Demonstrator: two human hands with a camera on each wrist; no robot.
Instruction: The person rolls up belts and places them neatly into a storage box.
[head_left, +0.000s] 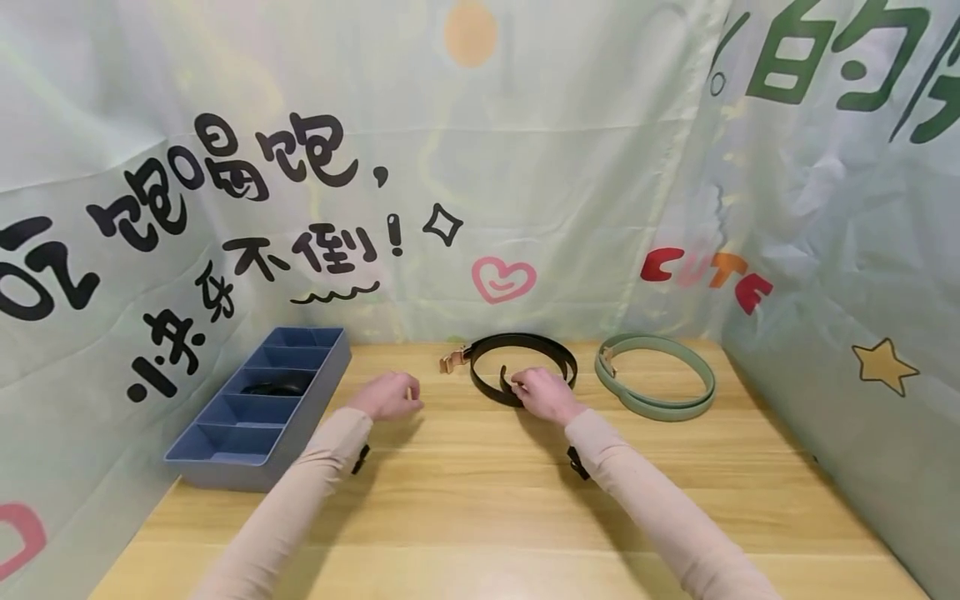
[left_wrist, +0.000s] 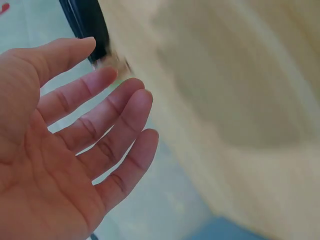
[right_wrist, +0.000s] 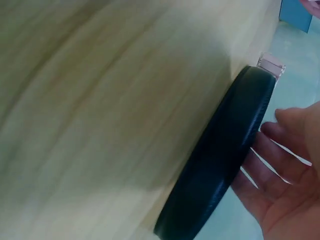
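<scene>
A black belt (head_left: 534, 338) lies coiled in a loop on the wooden table, its gold-toned buckle (head_left: 452, 360) at the left. My right hand (head_left: 551, 395) is over the near side of this loop, by a short curled piece of the strap. In the right wrist view its relaxed fingers (right_wrist: 270, 167) reach behind the black strap (right_wrist: 220, 145), tips partly hidden, with the thumb apart. Left of the buckle, my left hand (head_left: 390, 396) hovers above the table with loosely bent fingers (left_wrist: 112, 122) and an empty palm.
A blue-grey divided tray (head_left: 300, 433) stands at the left, with a dark coiled item (head_left: 277, 385) in its middle compartment. On the right lies a coiled green belt (head_left: 663, 411). Printed cloth (head_left: 570, 192) hangs behind the table and along both sides.
</scene>
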